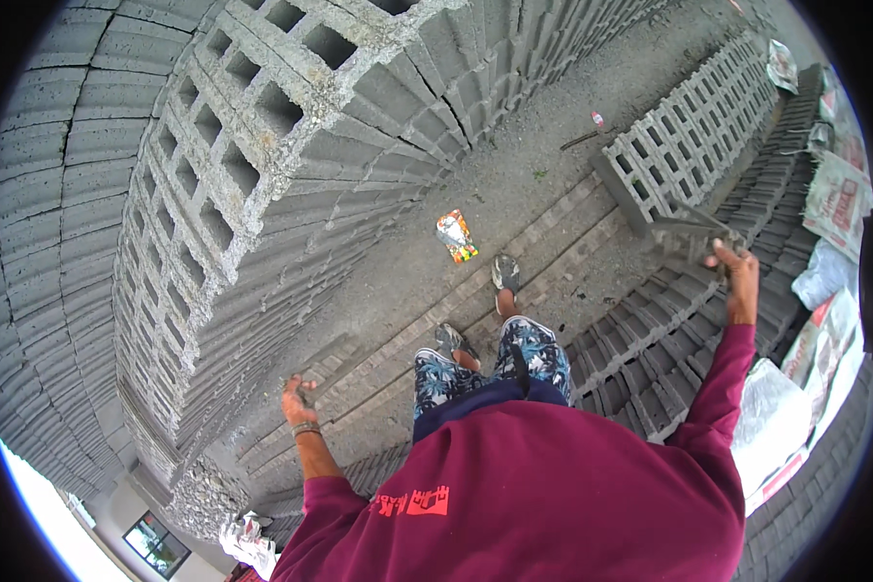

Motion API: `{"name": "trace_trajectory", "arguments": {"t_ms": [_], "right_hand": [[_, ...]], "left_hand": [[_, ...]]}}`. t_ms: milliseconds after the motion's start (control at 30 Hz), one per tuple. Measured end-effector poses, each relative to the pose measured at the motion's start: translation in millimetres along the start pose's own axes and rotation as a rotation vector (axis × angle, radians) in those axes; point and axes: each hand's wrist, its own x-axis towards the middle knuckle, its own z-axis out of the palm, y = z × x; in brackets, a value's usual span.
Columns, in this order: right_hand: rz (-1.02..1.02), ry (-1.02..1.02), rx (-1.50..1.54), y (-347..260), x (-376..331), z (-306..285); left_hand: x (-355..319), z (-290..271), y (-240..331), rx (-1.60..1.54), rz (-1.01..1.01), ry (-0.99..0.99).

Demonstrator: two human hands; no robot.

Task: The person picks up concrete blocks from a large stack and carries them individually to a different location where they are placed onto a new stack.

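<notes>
At the right, my right hand (737,270) is raised with its fingers bent around the edge of a grey concrete piece (691,236). That piece is blurred, and its full shape blends into the blocks behind it. My left hand (301,400), at the lower left, has curled fingers with dark grey patches on them. Whether it holds something is hard to make out against the grey ground. Nearest to this hand rises a tall stack of hollow concrete blocks (233,155). Beyond my right hand, a lower row of hollow blocks (694,126) stands on the ground.
Ridged grey concrete pieces (640,349) lie in rows along my right. White sacks (834,209) rest on them. A bright wrapper (456,236) lies ahead of my feet. Long flat strips (553,228) run across the gritty ground. Gravel (204,495) is heaped at the lower left.
</notes>
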Motion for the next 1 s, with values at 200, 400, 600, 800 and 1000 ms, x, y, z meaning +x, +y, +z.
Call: {"name": "trace_trajectory", "arguments": {"t_ms": [200, 400, 600, 800, 1000], "right_hand": [[-0.222, 0.145, -0.366, -13, 59, -29], [-0.287, -0.025, -0.622, 52, -25, 197], [0.194, -0.749, 0.054, 100, -125, 275], [0.202, -0.316, 0.201, 68, -16, 157], [0.039, -0.169, -0.051, 5, 27, 37]], "left_hand": [[2, 42, -32, 0.199, -0.008, 0.129], [-94, 219, -111, 0.321, -0.17, -0.324], [-137, 311, -60, -0.168, -0.375, -0.66], [-39, 110, -57, 0.102, -0.183, -0.226], [-30, -12, 4, 0.067, -0.018, 0.051]]}}
